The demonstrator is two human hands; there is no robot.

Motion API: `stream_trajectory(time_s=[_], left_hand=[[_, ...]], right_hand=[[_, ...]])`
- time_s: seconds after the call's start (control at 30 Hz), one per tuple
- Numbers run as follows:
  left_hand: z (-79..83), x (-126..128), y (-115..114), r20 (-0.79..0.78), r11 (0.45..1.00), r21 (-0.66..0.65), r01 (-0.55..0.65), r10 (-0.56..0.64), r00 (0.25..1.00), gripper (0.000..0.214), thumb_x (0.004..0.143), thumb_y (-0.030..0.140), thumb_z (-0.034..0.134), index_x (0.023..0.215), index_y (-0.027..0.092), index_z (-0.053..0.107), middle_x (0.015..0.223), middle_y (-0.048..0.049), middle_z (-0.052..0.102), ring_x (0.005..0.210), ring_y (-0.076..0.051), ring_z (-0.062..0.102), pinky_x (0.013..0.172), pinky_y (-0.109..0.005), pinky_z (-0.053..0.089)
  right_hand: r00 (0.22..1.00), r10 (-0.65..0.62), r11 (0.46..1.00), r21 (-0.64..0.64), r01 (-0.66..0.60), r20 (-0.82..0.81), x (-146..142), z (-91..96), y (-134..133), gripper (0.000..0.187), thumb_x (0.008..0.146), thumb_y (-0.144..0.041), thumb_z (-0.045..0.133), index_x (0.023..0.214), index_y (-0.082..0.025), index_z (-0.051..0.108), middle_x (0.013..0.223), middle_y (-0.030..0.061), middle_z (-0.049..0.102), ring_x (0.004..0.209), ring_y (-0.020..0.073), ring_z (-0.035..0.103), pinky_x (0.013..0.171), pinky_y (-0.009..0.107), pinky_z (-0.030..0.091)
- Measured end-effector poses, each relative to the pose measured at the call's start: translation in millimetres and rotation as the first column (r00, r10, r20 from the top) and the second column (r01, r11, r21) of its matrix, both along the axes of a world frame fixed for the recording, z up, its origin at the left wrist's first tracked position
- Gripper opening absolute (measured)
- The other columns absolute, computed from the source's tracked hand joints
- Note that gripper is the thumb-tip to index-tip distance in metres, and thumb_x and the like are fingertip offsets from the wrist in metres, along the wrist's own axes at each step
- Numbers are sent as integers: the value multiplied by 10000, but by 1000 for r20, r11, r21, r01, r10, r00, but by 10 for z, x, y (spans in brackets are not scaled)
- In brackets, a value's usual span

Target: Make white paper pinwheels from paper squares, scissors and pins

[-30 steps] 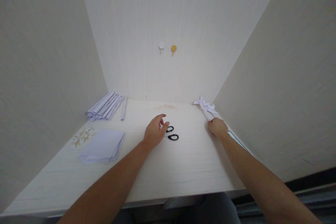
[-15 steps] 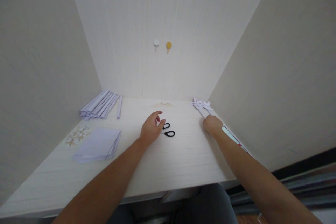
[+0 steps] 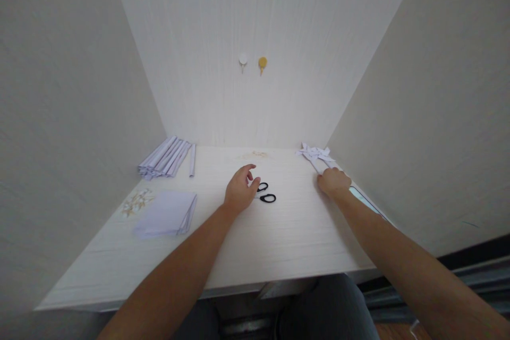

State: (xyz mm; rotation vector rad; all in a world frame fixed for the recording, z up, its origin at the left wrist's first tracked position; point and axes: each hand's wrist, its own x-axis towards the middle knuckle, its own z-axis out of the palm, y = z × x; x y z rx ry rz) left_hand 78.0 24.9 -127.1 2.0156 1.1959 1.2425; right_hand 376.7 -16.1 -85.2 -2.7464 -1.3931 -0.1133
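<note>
The left hand [image 3: 240, 192] lies near the middle of the counter [image 3: 279, 244], half-open, fingers curled. Its thumb and forefinger sit at the nearer loop of the small black-handled scissors [image 3: 265, 193]. I cannot tell whether they touch it, and nothing is clasped. The scissors lie flat just right of that hand, blades hidden beneath it.

The right hand [image 3: 333, 181] rests knuckles-up at the counter's right edge. Its fingers are folded down over the near end of a long white paper strip [image 3: 321, 166] that runs toward the far right corner. Whether it grips the strip or only presses on it cannot be told. At that corner lies a cluster of white folded-paper pinwheels [image 3: 316, 152].

Risks, as I judge them:
- With the blades out of sight under the left palm, a careless closing of the fingers could nick skin.
- The right forearm lies along the edge over a flat glossy object [image 3: 364, 200]. A sweep of the arm could push it off the counter.
- A tug on the strip could drag or crush the light pinwheels.

No box, tray or bin is in view, so everything lies loose on the counter:
- a bundle of folded white paper strips [image 3: 165, 156] at the far left corner, with 1 separate strip [image 3: 193, 159] beside it
- a stack of pale lilac paper sheets [image 3: 167, 213] near the left edge
- a scatter of tiny gold-and-white paper stars [image 3: 137, 202] just left of the sheets

Being uncontained, these could slide or scatter if brushed.
</note>
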Motion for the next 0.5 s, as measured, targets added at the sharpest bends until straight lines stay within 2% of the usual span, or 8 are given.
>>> stream_trajectory(time_s=[0.1,0.23,0.37,0.5], left_hand=[[3,-9,4,-2,1000,11,-5,5,1000,360,860,256,611,1216,199,612,865,-6,613,753,-167,551,787,-325,479],[8,-34,20,-22,998,47,-31,32,999,320,869,241,605,1186,203,627,872,-10,621,760,-168,555,791,-321,487],[18,-68,52,-40,995,69,-74,77,996,287,877,230,601,1160,195,639,879,-19,634,783,-175,576,810,-325,500],[10,-110,106,-65,989,102,-104,111,992,253,887,220,591,1132,196,651,885,-31,644,826,-188,596,848,-339,502]], right_hand=[[997,77,994,72,-77,-2,-188,1,-1,419,921,-319,543,1215,-57,689,1305,292,616,1213,424,601,945,552,503],[959,269,950,187,-250,-85,-656,-133,109,385,907,-372,558,1158,-134,727,1230,201,681,1124,346,653,915,437,515],[855,472,856,345,-386,-214,-1176,-332,276,331,942,-373,511,1054,-184,759,997,83,765,918,211,703,829,286,517],[746,610,754,486,-442,-268,-1442,-461,341,317,943,-378,509,963,-187,761,854,53,761,784,185,689,753,268,509]])
